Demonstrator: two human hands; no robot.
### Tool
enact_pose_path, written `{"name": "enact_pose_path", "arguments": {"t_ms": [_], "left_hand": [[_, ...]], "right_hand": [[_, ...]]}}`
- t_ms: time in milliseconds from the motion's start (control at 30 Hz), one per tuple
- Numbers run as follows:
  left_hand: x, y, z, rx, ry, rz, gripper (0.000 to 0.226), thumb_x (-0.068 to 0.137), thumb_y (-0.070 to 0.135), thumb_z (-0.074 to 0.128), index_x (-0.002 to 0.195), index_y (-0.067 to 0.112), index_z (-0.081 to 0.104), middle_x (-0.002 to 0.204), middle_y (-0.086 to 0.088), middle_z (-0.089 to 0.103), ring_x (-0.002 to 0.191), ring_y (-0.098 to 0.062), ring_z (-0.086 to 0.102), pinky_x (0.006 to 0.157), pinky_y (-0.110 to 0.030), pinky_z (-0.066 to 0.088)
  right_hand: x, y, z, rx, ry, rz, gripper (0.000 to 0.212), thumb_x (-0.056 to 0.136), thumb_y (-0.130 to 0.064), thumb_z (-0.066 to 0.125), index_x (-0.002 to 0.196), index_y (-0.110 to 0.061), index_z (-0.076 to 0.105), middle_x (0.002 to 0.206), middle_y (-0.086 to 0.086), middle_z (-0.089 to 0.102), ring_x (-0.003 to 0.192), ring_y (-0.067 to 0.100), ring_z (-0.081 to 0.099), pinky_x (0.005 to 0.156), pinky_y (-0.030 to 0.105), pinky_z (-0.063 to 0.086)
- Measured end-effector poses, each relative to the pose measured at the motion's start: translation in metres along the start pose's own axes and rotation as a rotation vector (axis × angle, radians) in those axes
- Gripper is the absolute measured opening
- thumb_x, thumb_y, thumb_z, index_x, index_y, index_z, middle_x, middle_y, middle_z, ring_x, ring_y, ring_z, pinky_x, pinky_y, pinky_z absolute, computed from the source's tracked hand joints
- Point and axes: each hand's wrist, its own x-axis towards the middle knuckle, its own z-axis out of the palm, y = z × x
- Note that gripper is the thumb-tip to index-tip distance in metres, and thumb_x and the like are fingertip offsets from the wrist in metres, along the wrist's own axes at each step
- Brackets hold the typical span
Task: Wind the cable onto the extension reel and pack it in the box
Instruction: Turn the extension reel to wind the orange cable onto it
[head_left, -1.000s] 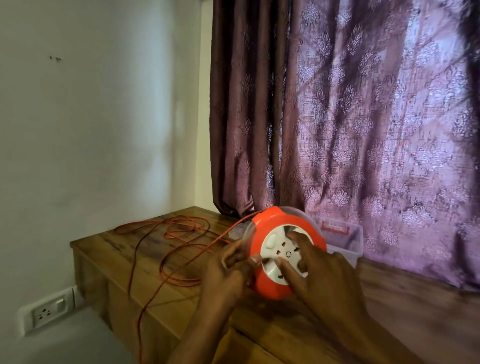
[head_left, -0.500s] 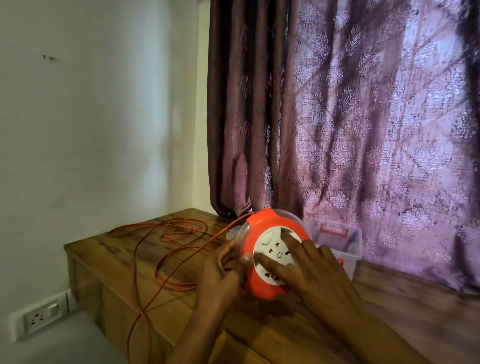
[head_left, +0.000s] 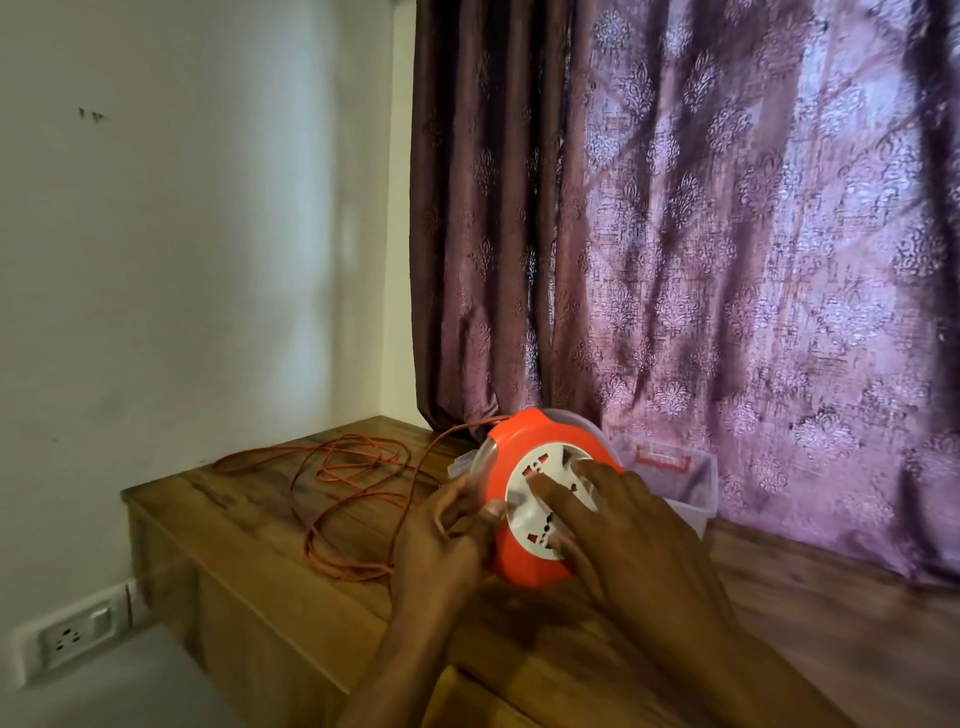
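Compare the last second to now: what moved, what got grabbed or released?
The right hand slid its fingers around the white socket face of the reel, which has turned: the socket holes sit at new angles. The left hand kept gripping the reel's left edge. Nothing was grabbed or released. The loose cable shows no clear change on the table, and the box stayed behind the reel.

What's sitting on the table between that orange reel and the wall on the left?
In the head view, loose loops of orange cable lie on the wooden table between the reel and the wall; nothing else shows there.
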Motion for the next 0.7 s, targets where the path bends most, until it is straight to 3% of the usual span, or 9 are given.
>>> {"name": "enact_pose_path", "arguments": {"t_ms": [67,133,200,233,333,467,533,600,700], "left_hand": [[-0.001,0.002,0.001,0.001,-0.01,0.009,0.028,0.082,0.03,0.075,0.084,0.056,0.066,0.091,0.025,0.072,0.1,-0.017,0.071,0.084,-0.048,0.061],[-0.003,0.005,0.002,-0.007,-0.015,0.011,0.026,0.082,0.029,0.075,0.099,0.048,0.067,0.093,0.023,0.073,0.099,-0.017,0.072,0.083,-0.048,0.061],[-0.003,0.008,0.001,-0.02,-0.032,0.017,0.029,0.078,0.035,0.076,0.107,0.041,0.069,0.096,0.018,0.076,0.096,-0.015,0.074,0.081,-0.047,0.062],[-0.003,0.01,0.0,-0.023,-0.041,0.022,0.03,0.077,0.037,0.076,0.106,0.041,0.07,0.099,0.014,0.077,0.096,-0.014,0.074,0.08,-0.045,0.063],[-0.001,0.011,-0.003,-0.012,-0.042,0.041,0.032,0.084,0.023,0.073,0.114,0.034,0.069,0.104,0.01,0.077,0.096,-0.014,0.074,0.078,-0.042,0.063],[-0.001,0.012,-0.003,-0.015,-0.073,0.044,0.029,0.087,0.02,0.071,0.11,0.038,0.069,0.1,0.012,0.078,0.09,-0.014,0.075,0.066,-0.036,0.064],[-0.002,0.013,-0.001,-0.016,-0.074,0.05,0.032,0.086,0.019,0.071,0.113,0.037,0.068,0.099,0.013,0.078,0.091,-0.014,0.075,0.068,-0.037,0.064],[-0.003,0.015,0.001,-0.001,-0.087,0.061,0.033,0.087,0.018,0.071,0.111,0.041,0.068,0.102,0.012,0.078,0.094,-0.014,0.075,0.075,-0.041,0.064],[-0.005,0.015,0.002,0.005,-0.091,0.058,0.031,0.085,0.021,0.072,0.11,0.039,0.068,0.104,0.01,0.077,0.096,-0.012,0.074,0.08,-0.043,0.063]], "right_hand": [[0.001,0.0,0.004,0.028,-0.054,0.01,0.056,0.095,-0.043,0.04,0.143,-0.05,0.013,0.155,-0.001,0.015,0.136,0.022,0.026,0.099,0.036,0.04],[0.002,0.002,0.005,0.059,-0.081,0.0,0.057,0.094,-0.042,0.042,0.14,-0.055,0.011,0.156,-0.002,0.009,0.139,0.02,0.019,0.103,0.036,0.037],[0.004,0.003,-0.001,0.019,-0.119,-0.048,0.064,0.087,-0.034,0.057,0.139,-0.053,0.025,0.155,0.008,0.019,0.135,0.029,0.031,0.095,0.042,0.044],[0.005,0.003,-0.004,-0.034,-0.128,-0.071,0.061,0.083,-0.031,0.06,0.137,-0.048,0.036,0.15,0.015,0.031,0.127,0.034,0.044,0.084,0.045,0.05],[0.008,0.01,-0.008,-0.196,-0.049,-0.147,0.052,0.079,-0.042,0.036,0.128,-0.039,0.054,0.126,0.02,0.058,0.098,0.035,0.065,0.06,0.04,0.054],[0.012,0.014,-0.007,-0.213,0.017,-0.141,0.055,0.077,-0.043,0.036,0.13,-0.041,0.051,0.11,0.013,0.065,0.083,0.03,0.067,0.059,0.038,0.053],[0.012,0.007,-0.006,-0.062,0.005,0.039,0.053,0.081,-0.055,0.043,0.134,-0.047,0.04,0.102,0.002,0.065,0.079,0.025,0.066,0.06,0.036,0.052],[0.011,0.003,-0.001,0.142,0.047,0.26,0.056,0.083,-0.068,0.04,0.135,-0.049,0.032,0.097,-0.007,0.068,0.087,0.021,0.066,0.067,0.036,0.051],[0.006,0.001,-0.002,0.105,0.077,0.268,0.056,0.087,-0.065,0.034,0.139,-0.045,0.025,0.109,-0.007,0.068,0.096,0.021,0.065,0.073,0.036,0.052]]}}
